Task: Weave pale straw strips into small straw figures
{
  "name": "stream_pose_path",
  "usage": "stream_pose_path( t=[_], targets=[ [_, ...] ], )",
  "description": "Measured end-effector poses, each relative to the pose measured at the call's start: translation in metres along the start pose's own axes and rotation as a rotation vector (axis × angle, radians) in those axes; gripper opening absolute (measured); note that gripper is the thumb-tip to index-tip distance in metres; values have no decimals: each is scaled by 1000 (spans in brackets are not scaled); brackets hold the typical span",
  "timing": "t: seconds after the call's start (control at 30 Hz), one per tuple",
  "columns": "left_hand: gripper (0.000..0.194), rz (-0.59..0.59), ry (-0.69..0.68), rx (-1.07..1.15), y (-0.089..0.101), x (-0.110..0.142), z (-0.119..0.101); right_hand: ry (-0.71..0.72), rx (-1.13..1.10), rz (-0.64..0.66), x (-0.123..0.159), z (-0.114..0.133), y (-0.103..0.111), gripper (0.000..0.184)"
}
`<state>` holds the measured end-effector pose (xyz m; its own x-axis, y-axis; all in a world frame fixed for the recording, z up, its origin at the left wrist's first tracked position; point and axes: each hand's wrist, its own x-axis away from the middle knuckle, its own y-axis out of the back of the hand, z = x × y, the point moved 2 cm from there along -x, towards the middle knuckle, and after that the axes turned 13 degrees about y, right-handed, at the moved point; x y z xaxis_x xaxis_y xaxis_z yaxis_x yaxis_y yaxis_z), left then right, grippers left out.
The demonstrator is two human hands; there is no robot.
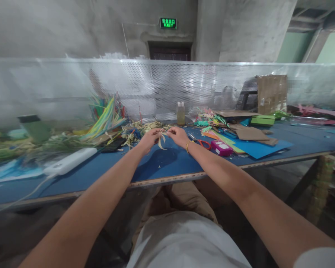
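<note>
Above the blue tabletop [156,171], right in front of the body, pinching a pale leaf-like piece [162,143] between left hand [150,140] and right hand [179,136]. Look at the left thumb and fingers: drawn together, clamped on one side of the piece. Over on the other side, matched by the right thumb and forefinger, closed on it too, just beside the left fingertips. Held close like that, presumably to steady something thin and light from both sides at once. Lifted clear of the surface as well, probably to let the loose ends hang free below. Hard to make out the exact fold or knot at the fingertips, too small and soft from here.

Now across to the right, beyond the bracelet [187,146]: see red-handled scissors [204,144] lying next to a purple box [221,147], likely kept there for easy reach. Note the blue sheet [265,148] farther right, lying partly under brown card [251,134], as if stacked to save room. Off to the left, find a white power strip [70,160] and, behind it, a bundle of coloured strips [107,117], perhaps pushed back to leave working space. Straight ahead, standing upright near the perforated screen [162,80], spot a bottle of yellowish liquid [180,115].
</note>
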<state>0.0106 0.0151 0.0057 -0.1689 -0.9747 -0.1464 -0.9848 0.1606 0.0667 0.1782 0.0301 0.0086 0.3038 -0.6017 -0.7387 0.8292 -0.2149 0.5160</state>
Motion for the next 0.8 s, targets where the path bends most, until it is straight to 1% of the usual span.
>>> stream_pose_path(
  t=[0.3,0.47,0.6,0.7,0.8],
  targets=[
    [24,38,23,43,-3,4,-4,-9,-11,-17,-1,-5,-1,11],
    [28,32,38,19,-2,2,-3,-61,-121,-60,-2,-11,-6,9],
    [29,31,72,75,-2,3,-3,-93,-193,-82,-3,-15,-9,8],
    [25,24,71,128,-3,3,-4,-85,-187,-53,-2,-12,-8,10],
    [20,-10,22,165,-3,0,-4,-55,-218,16,1,-6,-8,13]
  ],
)
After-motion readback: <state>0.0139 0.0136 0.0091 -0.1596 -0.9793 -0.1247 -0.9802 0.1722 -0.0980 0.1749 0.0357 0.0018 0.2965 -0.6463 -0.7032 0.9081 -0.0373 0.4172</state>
